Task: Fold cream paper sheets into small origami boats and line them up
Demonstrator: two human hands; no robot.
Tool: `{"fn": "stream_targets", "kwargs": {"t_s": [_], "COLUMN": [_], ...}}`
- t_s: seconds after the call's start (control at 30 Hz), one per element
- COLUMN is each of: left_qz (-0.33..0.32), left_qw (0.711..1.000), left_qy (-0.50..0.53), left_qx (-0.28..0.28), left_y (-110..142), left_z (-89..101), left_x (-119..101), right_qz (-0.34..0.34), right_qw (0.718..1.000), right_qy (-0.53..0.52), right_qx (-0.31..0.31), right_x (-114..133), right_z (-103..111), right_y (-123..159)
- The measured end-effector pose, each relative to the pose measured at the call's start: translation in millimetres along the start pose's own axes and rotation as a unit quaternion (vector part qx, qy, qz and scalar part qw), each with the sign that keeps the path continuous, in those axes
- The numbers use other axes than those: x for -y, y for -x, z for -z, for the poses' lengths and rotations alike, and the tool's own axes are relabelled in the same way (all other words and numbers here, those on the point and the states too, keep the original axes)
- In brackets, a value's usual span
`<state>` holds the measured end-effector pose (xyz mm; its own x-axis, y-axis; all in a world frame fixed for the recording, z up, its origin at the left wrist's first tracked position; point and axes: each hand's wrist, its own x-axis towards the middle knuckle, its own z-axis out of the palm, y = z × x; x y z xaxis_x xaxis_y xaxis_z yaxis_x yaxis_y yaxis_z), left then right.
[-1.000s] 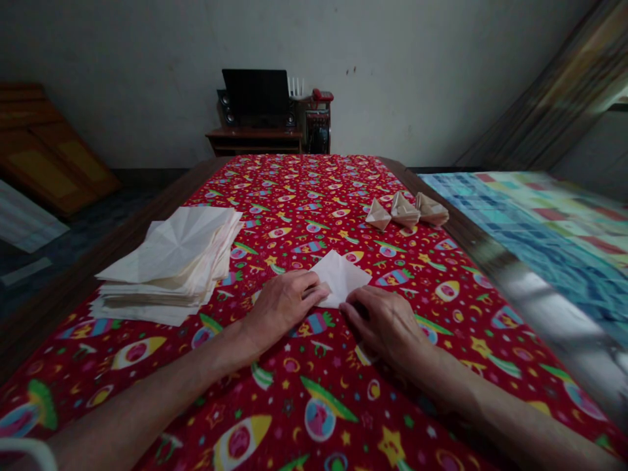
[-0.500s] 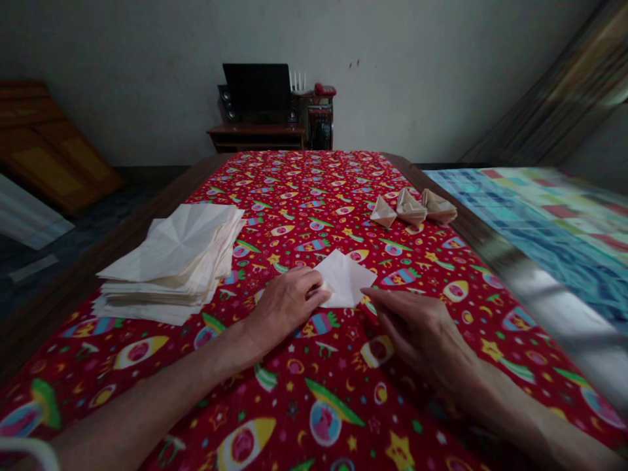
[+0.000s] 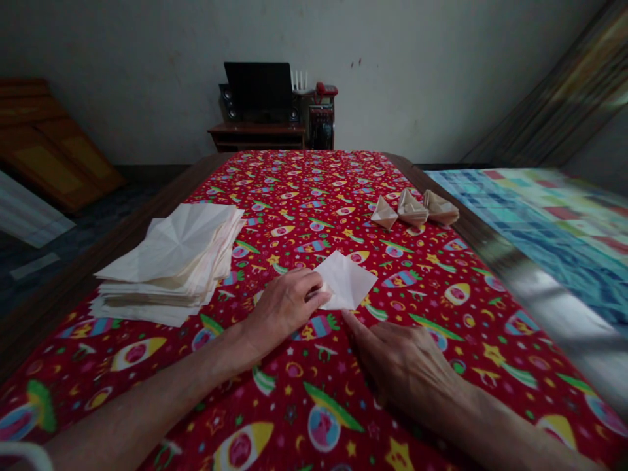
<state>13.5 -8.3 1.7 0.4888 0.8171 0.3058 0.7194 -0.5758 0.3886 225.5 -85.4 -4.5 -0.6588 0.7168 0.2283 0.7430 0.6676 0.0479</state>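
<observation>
our left hand (image 3: 284,311) pinches a folded white paper square (image 3: 347,280) with curled fingers (image 3: 314,288) on the red rocket-print cloth (image 3: 289,405); our right hand (image 3: 402,366) rests open and empty just below it.

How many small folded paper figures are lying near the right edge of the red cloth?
3 folded paper figures: the leftmost, the middle one and the rightmost, side by side on the red cloth.
</observation>
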Motion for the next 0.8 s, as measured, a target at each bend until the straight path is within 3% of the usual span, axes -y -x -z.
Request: {"fn": "stream_targets", "kwargs": {"t_s": [0.8], "left_qz": [-0.011], "left_qw": [1.000], "left_qy": [0.002], "left_qx": [0.000], "left_y": [-1.6], "left_z": [0.9], "left_x": [0.6], "right_qz": [-0.054], "right_qw": [0.998], "right_qy": [0.019], "right_qx": [0.040], "right_x": [5.8], "right_z": [1.6], "right_y": [-4.5]}}
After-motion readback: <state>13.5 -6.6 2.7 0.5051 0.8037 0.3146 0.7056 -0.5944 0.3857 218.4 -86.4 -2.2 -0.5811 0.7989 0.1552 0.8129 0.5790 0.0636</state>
